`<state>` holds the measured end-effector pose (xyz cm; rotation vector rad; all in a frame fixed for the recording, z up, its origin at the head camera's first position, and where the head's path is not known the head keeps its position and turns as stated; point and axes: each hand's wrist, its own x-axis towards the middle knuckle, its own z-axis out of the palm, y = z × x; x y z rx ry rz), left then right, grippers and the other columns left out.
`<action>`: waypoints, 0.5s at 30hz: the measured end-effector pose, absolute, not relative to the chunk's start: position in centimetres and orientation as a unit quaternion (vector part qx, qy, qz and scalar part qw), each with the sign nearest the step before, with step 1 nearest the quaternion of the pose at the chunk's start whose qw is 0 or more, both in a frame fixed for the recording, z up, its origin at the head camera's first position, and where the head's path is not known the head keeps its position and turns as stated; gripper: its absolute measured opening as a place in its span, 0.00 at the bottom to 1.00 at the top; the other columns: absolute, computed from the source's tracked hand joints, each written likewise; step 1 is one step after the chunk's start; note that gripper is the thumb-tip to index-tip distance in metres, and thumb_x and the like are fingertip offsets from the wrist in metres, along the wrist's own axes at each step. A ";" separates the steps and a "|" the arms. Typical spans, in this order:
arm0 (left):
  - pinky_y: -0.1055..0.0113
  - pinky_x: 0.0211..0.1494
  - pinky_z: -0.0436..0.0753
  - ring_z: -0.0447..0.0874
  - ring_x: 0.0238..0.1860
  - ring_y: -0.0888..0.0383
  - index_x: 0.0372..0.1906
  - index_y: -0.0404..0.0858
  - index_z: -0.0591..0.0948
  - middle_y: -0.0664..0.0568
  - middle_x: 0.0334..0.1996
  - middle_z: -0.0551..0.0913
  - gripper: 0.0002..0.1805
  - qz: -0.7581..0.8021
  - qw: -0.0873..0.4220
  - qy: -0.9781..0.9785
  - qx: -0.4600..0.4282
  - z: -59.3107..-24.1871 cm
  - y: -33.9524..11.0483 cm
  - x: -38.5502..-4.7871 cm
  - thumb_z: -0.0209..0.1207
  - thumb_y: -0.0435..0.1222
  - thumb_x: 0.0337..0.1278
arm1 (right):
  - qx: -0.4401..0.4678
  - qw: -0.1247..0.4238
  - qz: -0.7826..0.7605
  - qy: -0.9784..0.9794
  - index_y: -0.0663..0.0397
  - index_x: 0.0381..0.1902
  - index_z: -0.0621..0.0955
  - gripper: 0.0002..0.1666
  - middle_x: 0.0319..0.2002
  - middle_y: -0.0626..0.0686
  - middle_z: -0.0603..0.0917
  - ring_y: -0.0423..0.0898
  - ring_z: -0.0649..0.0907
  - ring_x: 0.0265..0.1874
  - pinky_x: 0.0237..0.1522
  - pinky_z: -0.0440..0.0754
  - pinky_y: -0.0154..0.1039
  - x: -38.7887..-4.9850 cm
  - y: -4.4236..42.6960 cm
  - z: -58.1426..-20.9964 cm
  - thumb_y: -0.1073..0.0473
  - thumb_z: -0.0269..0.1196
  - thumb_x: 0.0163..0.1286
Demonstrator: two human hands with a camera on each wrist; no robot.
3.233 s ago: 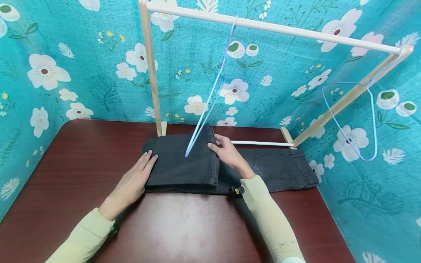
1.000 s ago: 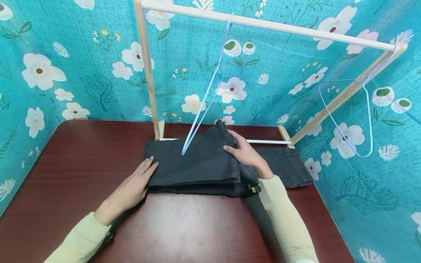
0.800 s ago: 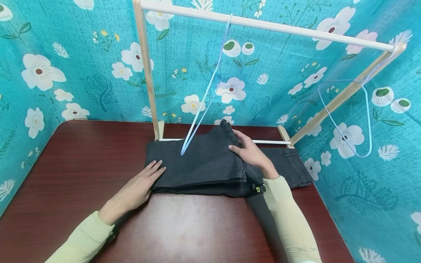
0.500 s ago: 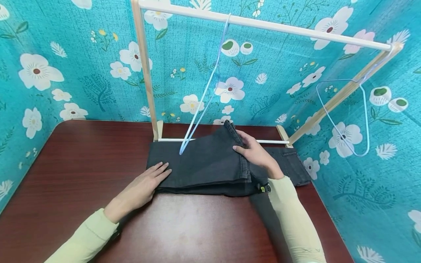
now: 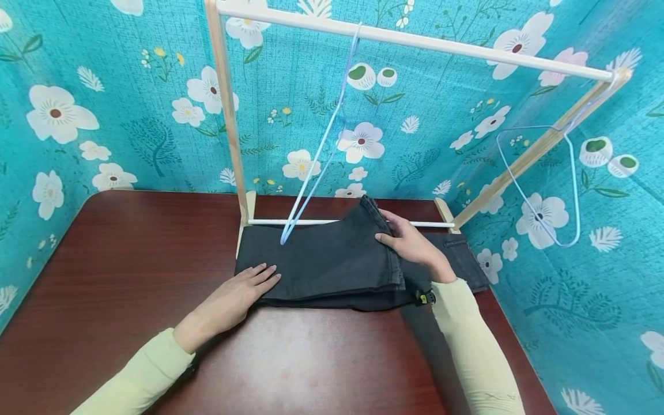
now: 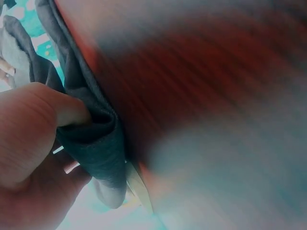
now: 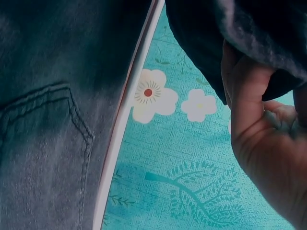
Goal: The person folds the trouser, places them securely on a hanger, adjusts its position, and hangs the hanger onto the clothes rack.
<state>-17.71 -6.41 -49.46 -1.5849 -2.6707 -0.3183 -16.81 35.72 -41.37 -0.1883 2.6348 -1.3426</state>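
Observation:
Black jeans (image 5: 321, 259) lie folded over on the table, a stitched back pocket (image 7: 43, 110) showing in the right wrist view. My left hand (image 5: 236, 297) is at the fold's near left corner, fingers on top. In the left wrist view its thumb is tucked into the fold, so the cloth is held between thumb and fingers. My right hand (image 5: 415, 242) pinches the leg hem, thumb on top, and holds that end raised off the layer beneath. The right hand's other fingers are partly hidden under the cloth in the head view.
Behind the jeans stands a wooden rack with a white top rod (image 5: 415, 43) and a low white bar (image 5: 321, 222). One blue hanger (image 5: 316, 167) hangs in front of the jeans' fold, another hanger (image 5: 573, 190) at the right end. A floral curtain (image 5: 155, 104) surrounds the brown table (image 5: 129, 259).
The right hand has carried the hem to the right, and the folded part has shifted right with it. My left hand has moved right and nearer, further onto the cloth.

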 end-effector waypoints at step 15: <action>0.47 0.71 0.73 0.70 0.72 0.41 0.73 0.37 0.72 0.39 0.72 0.72 0.37 -0.103 0.027 -0.837 -0.537 -49.5 -5.6 -17.3 0.61 0.17 0.57 | -0.045 0.095 -0.420 0.902 0.54 0.82 0.54 0.40 0.79 0.63 0.58 0.66 0.64 0.75 0.70 0.66 0.66 -15.9 38.8 -41.1 0.62 0.57 0.79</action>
